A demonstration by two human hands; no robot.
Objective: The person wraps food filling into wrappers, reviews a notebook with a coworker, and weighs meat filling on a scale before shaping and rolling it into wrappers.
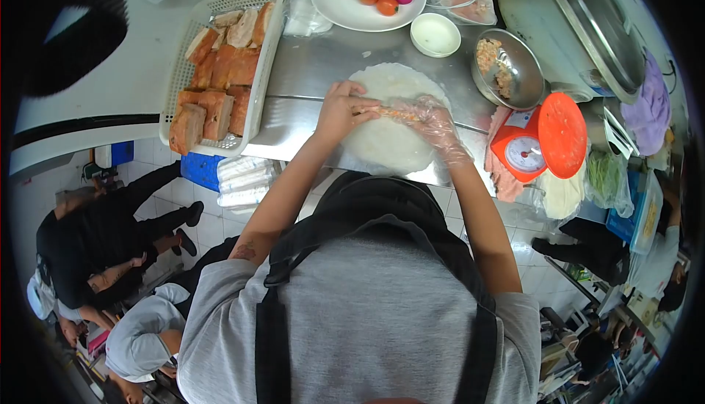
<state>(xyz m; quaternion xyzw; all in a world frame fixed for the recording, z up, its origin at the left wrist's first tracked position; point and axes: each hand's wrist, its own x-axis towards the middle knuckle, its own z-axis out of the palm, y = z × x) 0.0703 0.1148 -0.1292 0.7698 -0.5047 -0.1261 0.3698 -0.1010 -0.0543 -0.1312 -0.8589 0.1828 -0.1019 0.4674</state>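
Note:
A round white sheet of dough (389, 143) lies on the steel counter in front of me. Across its middle runs a strip of orange-pink filling (397, 113). My left hand (346, 110) is bare, its fingers pressed together at the strip's left end. My right hand (435, 126), in a clear plastic glove, has its fingers closed on the strip's right end. A steel bowl (523, 74) with more of the filling stands to the right, and a small white bowl (435, 35) sits just beyond the dough.
A white basket (266, 74) of roasted meat slabs is at the left. Beyond the dough is a plate (334, 9) of pink and orange eggs or fruit. A red scale (507, 147) and a large steel pot stand right. Several people are behind me.

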